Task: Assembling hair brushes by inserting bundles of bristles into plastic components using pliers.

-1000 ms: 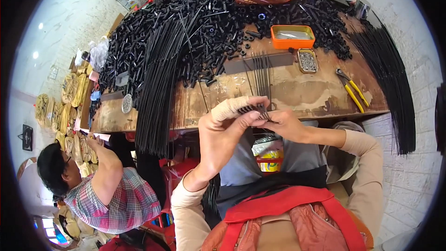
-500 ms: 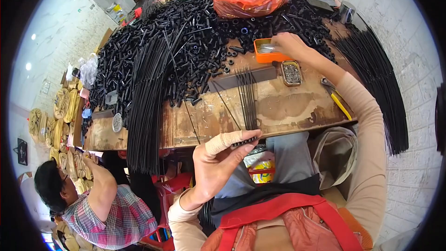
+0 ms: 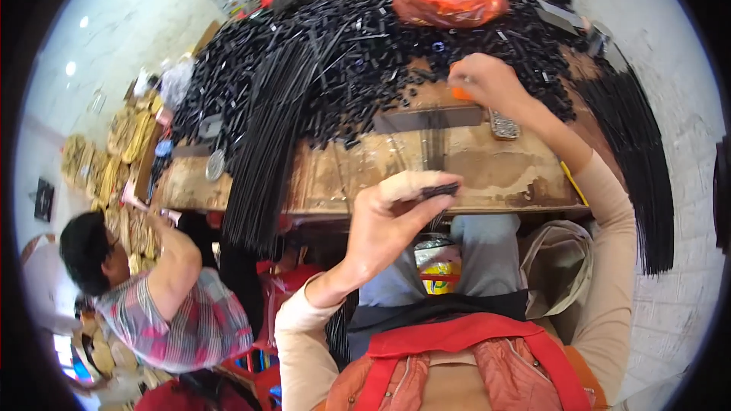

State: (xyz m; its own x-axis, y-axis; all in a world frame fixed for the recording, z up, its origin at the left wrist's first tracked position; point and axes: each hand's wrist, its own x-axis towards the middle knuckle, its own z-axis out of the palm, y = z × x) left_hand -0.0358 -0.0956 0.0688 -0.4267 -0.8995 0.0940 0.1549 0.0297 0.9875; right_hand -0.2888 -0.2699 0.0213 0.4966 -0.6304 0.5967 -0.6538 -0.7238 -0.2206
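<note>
My left hand [image 3: 381, 221], its index finger wrapped in a pale covering, is closed around a small bundle of thin black rods [image 3: 435, 144]. The rods reach away from me over the table edge, and their near ends show between thumb and index finger. My right hand [image 3: 491, 80] hovers at an orange box [image 3: 460, 93] and hides most of it. Its fingers are drawn together; what they pinch, if anything, cannot be made out. Beside that box stands a small tin [image 3: 505, 137] of tiny metal pieces. A grey bar [image 3: 396, 121] lies beneath the rods.
A heap of black tubular parts [image 3: 343, 38] covers the far table. Long black rods lie in a thick bundle [image 3: 263, 144] at left and another [image 3: 632, 160] at right. A red plastic bag [image 3: 449, 0] sits on the heap. A co-worker [image 3: 160, 289] sits at left.
The whole view has shifted, so the table sits further right, and the picture is blurrier. My right hand now covers more of the orange box. The left hand keeps its hold on the rods.
</note>
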